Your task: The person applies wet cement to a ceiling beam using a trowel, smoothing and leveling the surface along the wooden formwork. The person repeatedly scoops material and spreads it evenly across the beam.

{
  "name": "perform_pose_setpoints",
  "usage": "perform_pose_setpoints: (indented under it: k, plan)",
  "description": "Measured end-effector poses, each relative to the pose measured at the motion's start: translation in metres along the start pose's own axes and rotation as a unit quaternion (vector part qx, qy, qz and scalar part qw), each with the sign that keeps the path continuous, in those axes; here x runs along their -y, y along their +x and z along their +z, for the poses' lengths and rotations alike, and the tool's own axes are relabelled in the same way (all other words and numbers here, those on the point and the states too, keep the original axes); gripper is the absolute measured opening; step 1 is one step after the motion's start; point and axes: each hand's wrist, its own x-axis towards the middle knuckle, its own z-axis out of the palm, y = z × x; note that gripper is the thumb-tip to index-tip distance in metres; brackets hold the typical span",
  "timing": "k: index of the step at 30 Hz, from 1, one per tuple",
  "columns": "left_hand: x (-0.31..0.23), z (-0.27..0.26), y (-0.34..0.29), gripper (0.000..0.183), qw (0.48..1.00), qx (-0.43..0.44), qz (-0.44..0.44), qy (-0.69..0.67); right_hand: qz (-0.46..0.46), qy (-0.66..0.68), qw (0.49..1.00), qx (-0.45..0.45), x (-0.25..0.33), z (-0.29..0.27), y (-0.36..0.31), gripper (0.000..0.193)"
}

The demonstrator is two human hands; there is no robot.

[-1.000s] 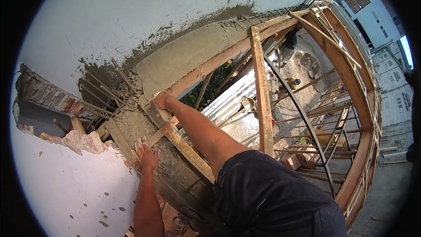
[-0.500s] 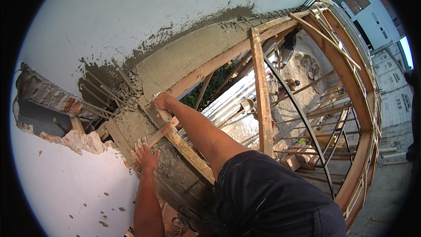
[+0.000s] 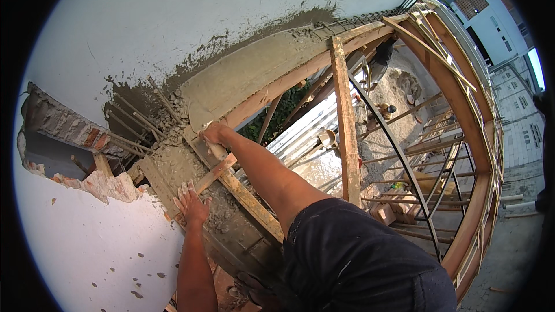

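Observation:
My right hand (image 3: 214, 133) is closed round a stubby round wooden handle (image 3: 217, 151) at the corner where two concrete-filled forms meet; the tool's other end is hidden. Lower down, my left hand (image 3: 193, 203) lies with fingers spread on the edge of the left form board (image 3: 160, 182), its fingertips smeared with grey cement. Between the hands a short wooden crosspiece (image 3: 214, 174) spans the form. Rough wet concrete (image 3: 173, 162) fills the space beside it, and a long plank (image 3: 250, 203) bounds its right side.
Bare rebar ends (image 3: 139, 121) stick out by the broken brick wall (image 3: 87, 182). A smoothed concrete strip (image 3: 248, 60) runs along the white wall. To the right, an upright-looking timber (image 3: 345, 121) and a curved beam form (image 3: 477, 115) frame a deep opening, with people working below.
My right hand and the handle have shifted very slightly. The left hand stays in place.

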Motion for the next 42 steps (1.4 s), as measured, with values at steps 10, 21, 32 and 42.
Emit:
perform_pose_setpoints:
  k: [10,21,32,42]
  plan:
    - [0.000,-0.001,0.000,0.102,1.000,0.002,0.000,0.008,0.060,0.169,0.982,-0.063,0.001,0.008,-0.001,0.036]
    - [0.000,-0.005,0.000,0.101,1.000,0.015,-0.002,0.002,0.091,0.270,0.955,-0.082,0.007,0.002,-0.015,0.028]
    - [0.003,-0.002,0.000,0.102,1.000,-0.002,0.012,0.000,-0.083,-0.049,0.986,-0.139,-0.038,0.013,0.031,0.021]
    - [0.005,0.005,0.002,0.102,0.999,-0.019,0.015,0.028,0.059,0.203,0.976,-0.056,-0.032,0.008,0.025,0.022]
